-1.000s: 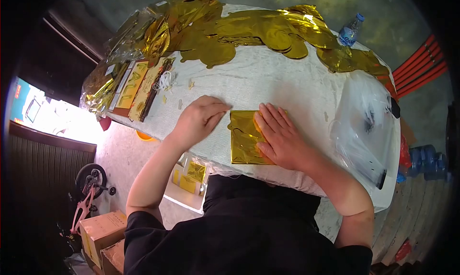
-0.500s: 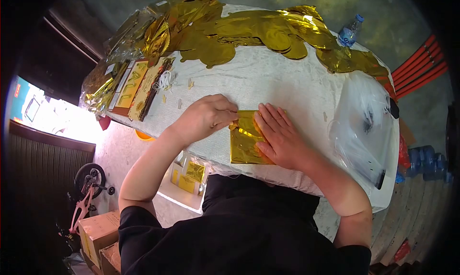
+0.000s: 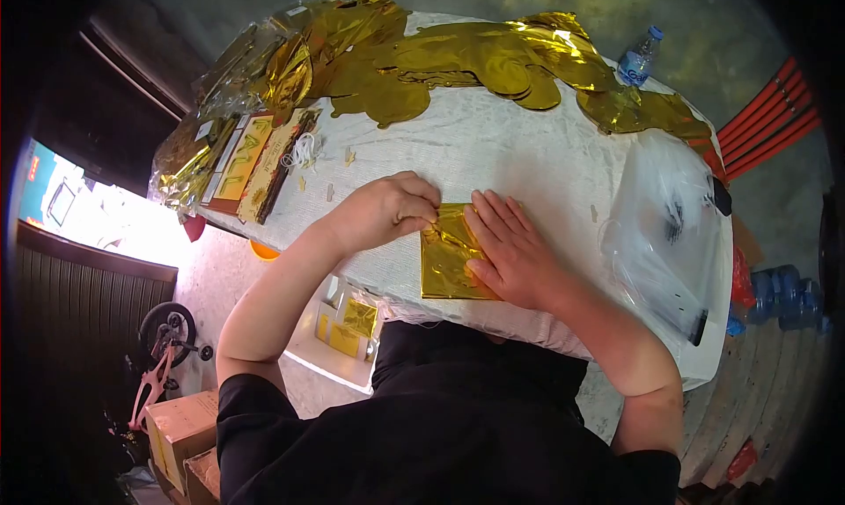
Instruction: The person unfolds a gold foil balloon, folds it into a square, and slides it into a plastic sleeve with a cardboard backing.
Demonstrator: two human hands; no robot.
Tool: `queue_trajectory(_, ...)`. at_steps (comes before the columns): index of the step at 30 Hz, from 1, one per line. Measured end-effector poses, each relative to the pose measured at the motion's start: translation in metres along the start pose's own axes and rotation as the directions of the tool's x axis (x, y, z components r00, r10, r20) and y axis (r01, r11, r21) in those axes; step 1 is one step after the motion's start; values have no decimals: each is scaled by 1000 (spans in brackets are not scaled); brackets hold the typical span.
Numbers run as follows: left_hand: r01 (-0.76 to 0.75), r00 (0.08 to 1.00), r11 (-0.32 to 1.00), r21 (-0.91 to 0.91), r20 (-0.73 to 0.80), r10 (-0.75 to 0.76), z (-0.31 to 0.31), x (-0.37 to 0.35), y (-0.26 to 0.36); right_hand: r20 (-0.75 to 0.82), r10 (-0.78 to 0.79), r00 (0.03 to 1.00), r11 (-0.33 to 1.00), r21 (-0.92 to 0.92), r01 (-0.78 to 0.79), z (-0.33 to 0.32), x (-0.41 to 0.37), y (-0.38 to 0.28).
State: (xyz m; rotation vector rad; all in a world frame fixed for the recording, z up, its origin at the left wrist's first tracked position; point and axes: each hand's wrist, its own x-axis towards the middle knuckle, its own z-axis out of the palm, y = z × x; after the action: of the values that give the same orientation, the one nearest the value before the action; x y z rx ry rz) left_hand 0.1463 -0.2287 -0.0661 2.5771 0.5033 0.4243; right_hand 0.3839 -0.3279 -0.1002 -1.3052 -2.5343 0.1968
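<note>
A folded square of shiny gold foil lies near the front edge of the white-covered table. My left hand is closed, its thumb and fingers pinching the foil at its upper left corner. Flat on the right part of the foil rests my right hand, its fingers stretched out and pointing up and left. Creases run across the foil between the two hands. The right side of the foil is hidden under my right hand.
Flat gold foil shapes are spread along the far edge. Printed packages and white string lie at the left. To the right are clear plastic bags and a water bottle. Cardboard boxes stand on the floor.
Both hands keep almost the same place on the foil. The creases by my left fingers have shifted slightly. The whole view has moved a little.
</note>
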Motion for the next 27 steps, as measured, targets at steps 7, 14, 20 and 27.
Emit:
queue_trajectory(7,-37,990,998,53,-137,44,8,1,0,-2,8,1000,1000,6,-8,2,0,0)
queue_trajectory(14,-129,967,905,404,-150,205,10,1,5,1,12,1000,1000,1,-12,3,0,0)
queue_trajectory(20,-22,982,999,23,-186,26,9,-6,-1,4,8,1000,1000,-7,-8,2,1,1)
queue_trajectory(27,115,986,987,-110,-111,-127,-2,-15,9,2,8,1000,1000,-3,-8,2,1,0)
